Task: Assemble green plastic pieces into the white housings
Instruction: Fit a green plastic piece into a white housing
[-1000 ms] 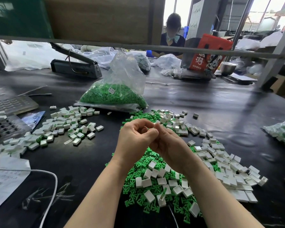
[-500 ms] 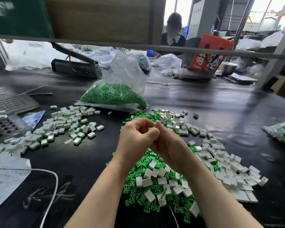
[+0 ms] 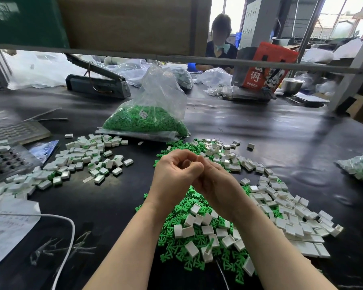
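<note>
Above the near heap of loose green pieces (image 3: 177,212) and empty white housings (image 3: 289,210) on the black table (image 3: 281,130), the left hand (image 3: 172,176) and right hand (image 3: 216,183) press together, fingers curled inward — whatever they pinch is hidden between them, so I cannot tell what it is. A pile of filled housings (image 3: 80,160) lies to the left (green showing in several), and a clear bag of green pieces (image 3: 147,120) sits behind.
</note>
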Tool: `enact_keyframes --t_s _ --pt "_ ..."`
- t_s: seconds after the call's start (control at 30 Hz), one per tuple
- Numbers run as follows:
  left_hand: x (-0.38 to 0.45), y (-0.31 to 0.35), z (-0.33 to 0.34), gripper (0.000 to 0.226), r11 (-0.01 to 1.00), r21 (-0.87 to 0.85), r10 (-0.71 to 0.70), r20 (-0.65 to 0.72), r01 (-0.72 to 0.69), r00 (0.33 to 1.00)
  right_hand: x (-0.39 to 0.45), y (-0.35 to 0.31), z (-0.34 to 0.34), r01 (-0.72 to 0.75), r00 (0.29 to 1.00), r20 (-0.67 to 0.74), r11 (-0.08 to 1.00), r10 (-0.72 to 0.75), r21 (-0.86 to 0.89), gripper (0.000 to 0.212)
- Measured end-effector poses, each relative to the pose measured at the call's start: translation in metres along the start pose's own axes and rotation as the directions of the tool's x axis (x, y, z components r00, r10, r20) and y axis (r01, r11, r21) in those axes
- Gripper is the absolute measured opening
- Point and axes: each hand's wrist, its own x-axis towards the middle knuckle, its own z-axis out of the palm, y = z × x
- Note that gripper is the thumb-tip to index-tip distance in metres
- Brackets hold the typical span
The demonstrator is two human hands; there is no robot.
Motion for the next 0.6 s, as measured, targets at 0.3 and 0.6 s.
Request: enact_keyframes --t_s 0.3,0.6 --pt "0.0041 -0.0099 -0.0068 0.017 0.999 -0.052 -0.011 0.037 0.013 0.999 -0.0019 -0.0061 -0.0089 -0.130 0.989 0.085 0.988 0.123 0.081 0.062" --pt "0.0026 -0.0046 -0.0033 0.015 1.000 -0.005 0.006 0.031 -0.005 0.999 -0.0018 -0.0061 -0.0077 -0.097 0.995 0.030 0.995 0.097 -0.004 0.069"
